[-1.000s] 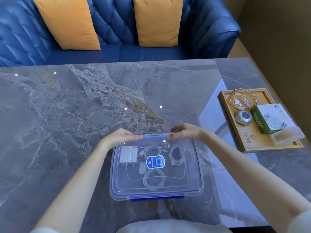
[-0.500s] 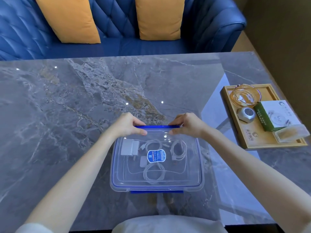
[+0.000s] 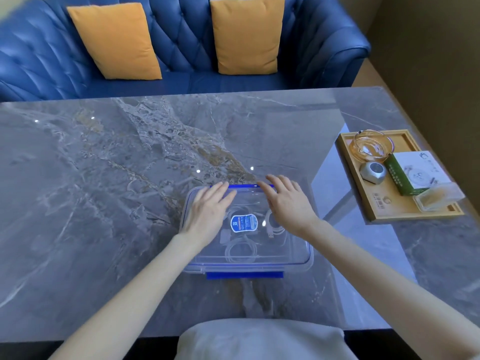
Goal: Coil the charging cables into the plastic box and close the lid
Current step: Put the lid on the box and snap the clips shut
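While the lid was pressed flat onto the plastic box at lower centre by the spread left hand and right hand, latching was judged next.

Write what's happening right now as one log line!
lid: on box | cables: coiled inside | left hand: flat, open | right hand: flat, open | far latch: down

Cables in lidded box mid-table, tray right, sofa behind
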Available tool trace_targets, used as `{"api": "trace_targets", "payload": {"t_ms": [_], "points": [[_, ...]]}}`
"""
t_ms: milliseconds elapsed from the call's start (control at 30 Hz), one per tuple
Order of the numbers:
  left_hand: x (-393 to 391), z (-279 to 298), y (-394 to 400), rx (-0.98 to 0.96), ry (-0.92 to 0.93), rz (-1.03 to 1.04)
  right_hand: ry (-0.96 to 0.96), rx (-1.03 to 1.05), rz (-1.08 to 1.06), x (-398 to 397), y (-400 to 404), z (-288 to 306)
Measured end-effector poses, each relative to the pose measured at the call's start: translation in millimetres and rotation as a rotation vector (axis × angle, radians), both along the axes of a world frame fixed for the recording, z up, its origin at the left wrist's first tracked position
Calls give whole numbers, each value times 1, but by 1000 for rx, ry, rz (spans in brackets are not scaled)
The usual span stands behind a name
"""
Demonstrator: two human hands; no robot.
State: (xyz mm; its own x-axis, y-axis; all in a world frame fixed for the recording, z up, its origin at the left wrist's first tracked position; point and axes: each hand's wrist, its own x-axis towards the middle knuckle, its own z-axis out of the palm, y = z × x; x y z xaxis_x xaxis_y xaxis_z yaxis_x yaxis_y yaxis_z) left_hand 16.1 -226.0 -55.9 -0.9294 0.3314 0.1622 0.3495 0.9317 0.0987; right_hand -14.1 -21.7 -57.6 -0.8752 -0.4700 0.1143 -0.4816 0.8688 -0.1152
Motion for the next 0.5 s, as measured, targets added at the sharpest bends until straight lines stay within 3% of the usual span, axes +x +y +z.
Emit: {"api": "trace_targets", "payload": {"t_ms": [167, 367, 500], "points": [[56, -5, 6, -56, 47, -159, 169, 45, 115, 48, -1, -5], [102, -21, 2, -133, -114, -160, 97, -42, 236, 108, 6, -11], [107, -25, 5, -229, -132, -142, 16, 116, 237, 122, 12, -21]]}}
